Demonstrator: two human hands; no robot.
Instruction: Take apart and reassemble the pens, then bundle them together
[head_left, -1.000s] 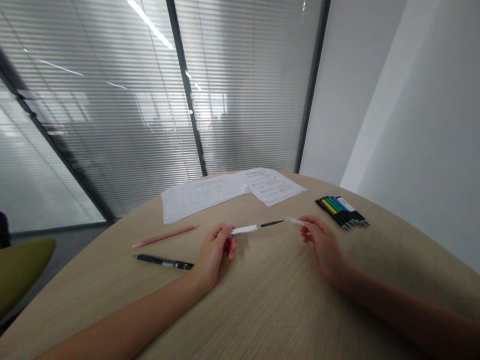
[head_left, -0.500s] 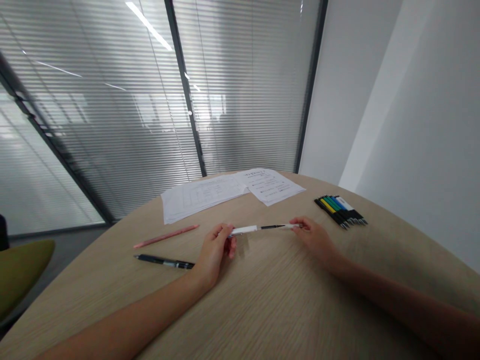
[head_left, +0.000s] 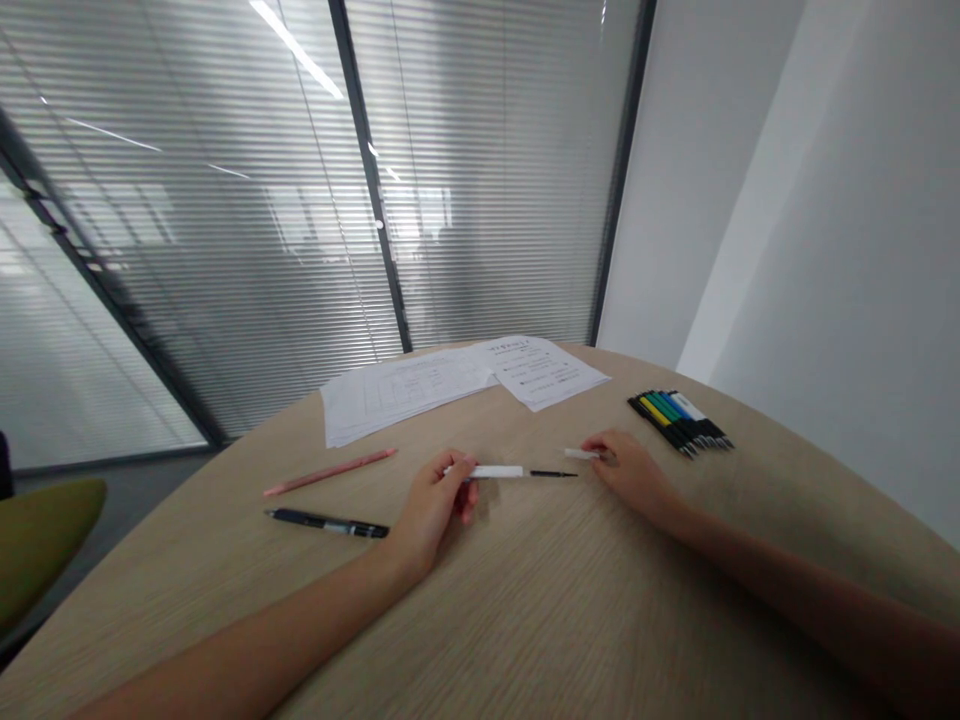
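Left grip (head_left: 431, 510) closes on white pen barrel (head_left: 491, 471); right grip (head_left: 634, 476) pinches white pen piece (head_left: 578, 454)

Left grip curls around the barrel's end over the desk (head_left: 570, 600), a thin black tip (head_left: 553, 473) pointing right. Right grip holds the short piece between its fingertips, near that tip but apart from it. A pink pencil (head_left: 330, 471) and black pen (head_left: 326, 523) lie left of the left grip.

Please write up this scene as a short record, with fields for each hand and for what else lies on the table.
Left hand: holds a white pen barrel with a thin black refill sticking out
Right hand: holds a short white pen part, apart from the refill
Surface: light wood table
Also on it: pink pencil, black pen, printed papers, row of coloured pens
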